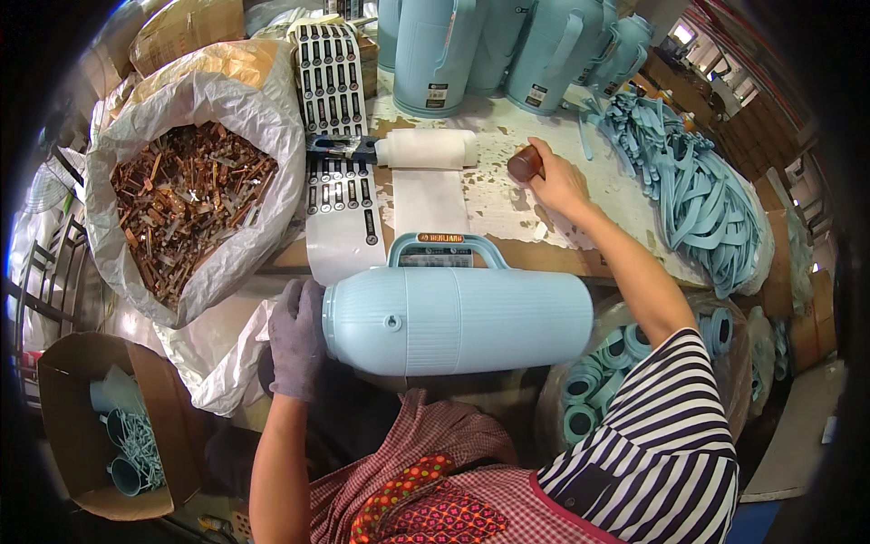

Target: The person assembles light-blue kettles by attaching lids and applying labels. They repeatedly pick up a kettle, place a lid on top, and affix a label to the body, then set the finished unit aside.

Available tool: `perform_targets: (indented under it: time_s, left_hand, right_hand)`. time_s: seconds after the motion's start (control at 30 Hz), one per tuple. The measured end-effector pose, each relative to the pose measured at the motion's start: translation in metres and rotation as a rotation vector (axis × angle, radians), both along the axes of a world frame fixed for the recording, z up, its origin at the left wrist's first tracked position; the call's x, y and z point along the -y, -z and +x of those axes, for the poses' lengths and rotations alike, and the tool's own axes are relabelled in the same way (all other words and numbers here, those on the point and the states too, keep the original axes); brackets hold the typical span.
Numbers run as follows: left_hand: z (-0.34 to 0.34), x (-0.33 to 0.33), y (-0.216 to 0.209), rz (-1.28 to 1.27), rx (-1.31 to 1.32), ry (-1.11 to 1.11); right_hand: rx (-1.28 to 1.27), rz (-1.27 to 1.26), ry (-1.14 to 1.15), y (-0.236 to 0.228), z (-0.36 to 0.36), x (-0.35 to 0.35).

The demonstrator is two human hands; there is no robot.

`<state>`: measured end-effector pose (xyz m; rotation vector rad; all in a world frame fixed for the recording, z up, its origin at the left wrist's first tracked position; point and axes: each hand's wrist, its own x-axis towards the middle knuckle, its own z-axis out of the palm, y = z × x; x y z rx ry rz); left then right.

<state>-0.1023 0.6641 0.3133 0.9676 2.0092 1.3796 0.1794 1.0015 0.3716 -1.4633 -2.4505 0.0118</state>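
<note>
A light blue thermos jug lies on its side at the table's front edge, its handle toward the table. My left hand, in a grey glove, grips the jug's left end; some of its fingers are hidden. Over the worn white tabletop, my right hand is bare and closed around a short brown cylinder, whose exact kind I cannot make out. Left of that hand lies a white roll, with a pale strip running from it toward the jug handle.
A plastic-lined sack of brown-orange strips stands at left, beside a sheet of dark labels. Upright jugs line the back. Blue straps are heaped at right. Below are a cardboard box and bagged blue rings.
</note>
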Motion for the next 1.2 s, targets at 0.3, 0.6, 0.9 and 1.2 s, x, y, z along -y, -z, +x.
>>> perform_targets:
  time_s: [0.3,0.6,0.9,1.2]
  left_hand:
    - [-0.004,0.006,-0.008,-0.125,-0.419,0.119]
    - [-0.008,0.004,-0.004,-0.146,-0.278,0.081]
    - [-0.082,0.104,-0.035,-0.009,0.218,-0.243]
    - [-0.156,0.238,-0.102,-0.504,0.211,0.147]
  right_hand:
    - [-0.354,-0.591,-0.638,-0.017,-0.05,0.094]
    - [-0.421,-0.701,-0.806,-0.017,-0.093,0.105]
    - [0.053,0.088,-0.073,-0.003,-0.041,0.038]
    - [-0.474,-0.253,-0.743,0.031,-0.167,0.099]
